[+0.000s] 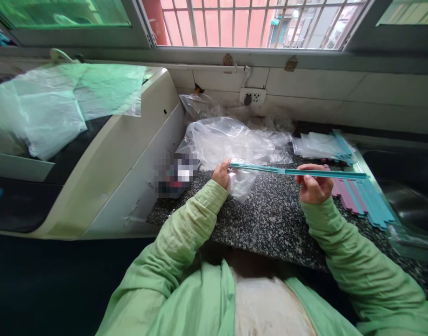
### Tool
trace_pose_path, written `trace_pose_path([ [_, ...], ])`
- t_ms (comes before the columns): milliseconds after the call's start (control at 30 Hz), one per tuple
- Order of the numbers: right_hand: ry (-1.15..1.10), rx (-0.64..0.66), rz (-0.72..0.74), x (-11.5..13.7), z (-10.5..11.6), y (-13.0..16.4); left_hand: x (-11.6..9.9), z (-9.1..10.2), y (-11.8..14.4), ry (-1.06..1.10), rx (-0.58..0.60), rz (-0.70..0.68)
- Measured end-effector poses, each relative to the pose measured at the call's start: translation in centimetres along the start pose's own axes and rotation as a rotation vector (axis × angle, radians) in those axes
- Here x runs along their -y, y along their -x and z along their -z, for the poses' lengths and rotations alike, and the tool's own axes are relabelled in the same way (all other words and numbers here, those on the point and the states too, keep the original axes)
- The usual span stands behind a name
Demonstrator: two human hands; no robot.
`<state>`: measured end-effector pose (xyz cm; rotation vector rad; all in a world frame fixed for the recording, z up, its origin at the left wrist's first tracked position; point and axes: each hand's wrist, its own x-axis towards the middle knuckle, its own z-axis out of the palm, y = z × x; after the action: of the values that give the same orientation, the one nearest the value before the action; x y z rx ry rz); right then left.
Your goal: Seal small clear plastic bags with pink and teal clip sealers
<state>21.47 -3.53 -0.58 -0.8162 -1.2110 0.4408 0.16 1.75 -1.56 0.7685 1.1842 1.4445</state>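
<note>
You hold a long teal plastic strip (298, 172) level above the granite desk (270, 219), one end in each grip. Your left hand (222, 173) pinches the left end together with a clear plastic bag (240, 182); your right hand (313, 184) closes on the strip past its midpoint. The step in hand appears to be fitting strip to bag, so the next move likely calls for aligning the bag mouth with the strip. Open desk lies at 6 o'clock. Stacked teal and pink strips (357, 196) crowd 3 o'clock, beside the sink (406, 196); the white appliance (129, 154) walls 9 o'clock.
</note>
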Motion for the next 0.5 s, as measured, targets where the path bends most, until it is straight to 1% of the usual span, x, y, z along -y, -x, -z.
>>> trace_pose_path([
  [200, 0.083, 0.065, 0.049, -1.1, 0.6, 0.2, 0.9, 0.5, -0.5, -0.070, 0.051, -0.046],
  [333, 0.135, 0.089, 0.090, -1.5, 0.8, 0.4, 0.7, 0.5, -0.4, -0.126, 0.062, -0.045],
  [500, 0.208, 0.133, 0.104, -1.2, 0.6, 0.5, 0.4, 0.4, -0.1, -0.143, 0.098, -0.021],
])
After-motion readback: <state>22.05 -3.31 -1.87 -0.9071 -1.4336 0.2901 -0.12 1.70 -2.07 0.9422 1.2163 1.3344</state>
